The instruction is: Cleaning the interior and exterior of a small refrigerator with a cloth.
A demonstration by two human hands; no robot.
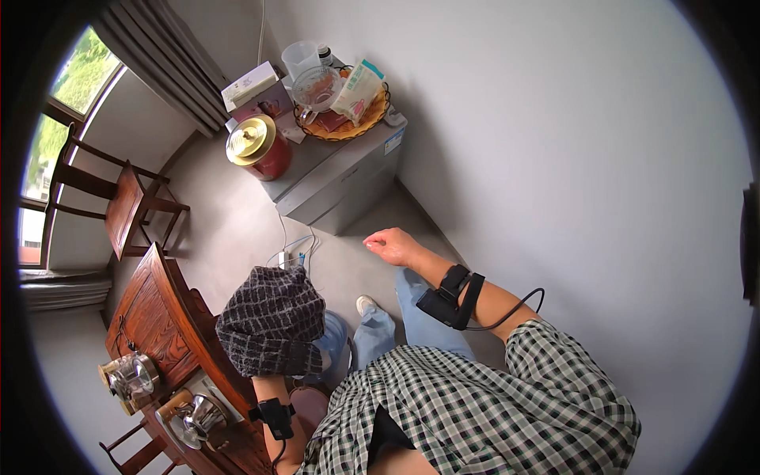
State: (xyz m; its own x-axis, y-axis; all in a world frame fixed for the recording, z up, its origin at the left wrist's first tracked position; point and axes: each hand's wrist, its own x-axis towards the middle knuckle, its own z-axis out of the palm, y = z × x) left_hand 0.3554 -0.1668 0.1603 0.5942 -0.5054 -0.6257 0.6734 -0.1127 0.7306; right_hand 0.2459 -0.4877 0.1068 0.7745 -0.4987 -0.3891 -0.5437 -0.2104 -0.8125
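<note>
A dark grey checked cloth point(273, 321) covers my left hand down to the wrist, so its fingers are hidden. Below the cloth, my left forearm point(275, 408) shows with a black strapped device on it. My right hand point(392, 245) is raised in front of me, its fingers curled in and nothing visible in them. It is nearest to a low grey appliance, perhaps a small fridge point(336, 186), but does not touch it. A black device point(451, 297) with a cable is strapped round my right forearm.
On the appliance stand a red canister point(271, 158) with a gold lid, boxes point(257, 93) and a wicker basket point(368, 120) holding a glass jug point(317, 89) and soft pack point(358, 89). Cables point(297, 245) trail over the floor. Left are a wooden table point(158, 317) and chair point(127, 207).
</note>
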